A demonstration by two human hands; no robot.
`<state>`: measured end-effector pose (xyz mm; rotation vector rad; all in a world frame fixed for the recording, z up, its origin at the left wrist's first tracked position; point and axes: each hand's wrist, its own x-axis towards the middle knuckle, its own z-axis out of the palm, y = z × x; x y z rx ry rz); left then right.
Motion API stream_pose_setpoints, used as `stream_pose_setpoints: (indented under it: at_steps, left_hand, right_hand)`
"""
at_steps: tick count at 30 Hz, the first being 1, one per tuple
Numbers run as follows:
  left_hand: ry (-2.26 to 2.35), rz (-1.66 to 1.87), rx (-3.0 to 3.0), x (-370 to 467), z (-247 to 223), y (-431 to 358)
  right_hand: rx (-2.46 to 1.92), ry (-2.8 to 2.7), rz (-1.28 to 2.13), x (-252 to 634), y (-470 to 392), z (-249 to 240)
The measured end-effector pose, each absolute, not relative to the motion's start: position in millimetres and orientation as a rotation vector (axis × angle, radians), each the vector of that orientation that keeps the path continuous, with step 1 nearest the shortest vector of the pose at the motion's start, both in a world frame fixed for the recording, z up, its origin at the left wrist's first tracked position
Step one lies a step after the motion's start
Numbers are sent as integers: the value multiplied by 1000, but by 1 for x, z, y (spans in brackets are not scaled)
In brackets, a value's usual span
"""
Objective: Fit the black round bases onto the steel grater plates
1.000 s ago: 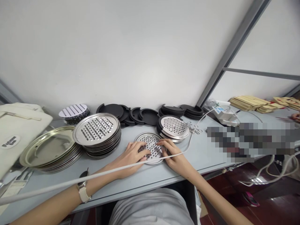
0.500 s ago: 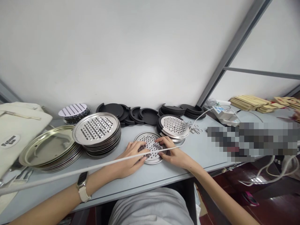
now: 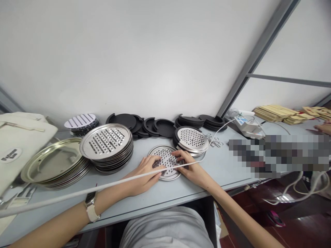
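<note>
A round metal grater disc [image 3: 168, 162] with small raised holes lies on the grey table between my hands. My left hand [image 3: 147, 175] rests at its left side, fingers bent and apart, fingertips touching the disc. From the right, my right hand [image 3: 189, 168] touches the disc with thumb and fingers spread. Behind my right hand stands a stack of perforated discs [image 3: 192, 139] on black round parts. Left of my left hand is a tall stack of slotted round graters [image 3: 107, 143].
Plain metal trays [image 3: 55, 162] are stacked at the left beside a cream bag [image 3: 20, 137]. Black round holders [image 3: 165, 127] line the wall. Metal hooks [image 3: 214, 140] lie at the right. A white cord [image 3: 111, 184] crosses above my forearms. Another person's hand [image 3: 324, 128] shows far right.
The fingers of my right hand have shifted slightly on the disc. More of the other person's hand has come into view at the far right.
</note>
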<state>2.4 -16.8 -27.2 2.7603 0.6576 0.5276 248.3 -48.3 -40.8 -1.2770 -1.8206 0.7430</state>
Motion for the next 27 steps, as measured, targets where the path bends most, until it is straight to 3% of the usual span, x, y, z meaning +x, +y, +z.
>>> stream_pose_setpoints:
  at_steps: [27]
  left_hand:
    - [747,490,2744,3,-26,-16]
  right_hand:
    - [-1370,-1719,544,246,-51,-48]
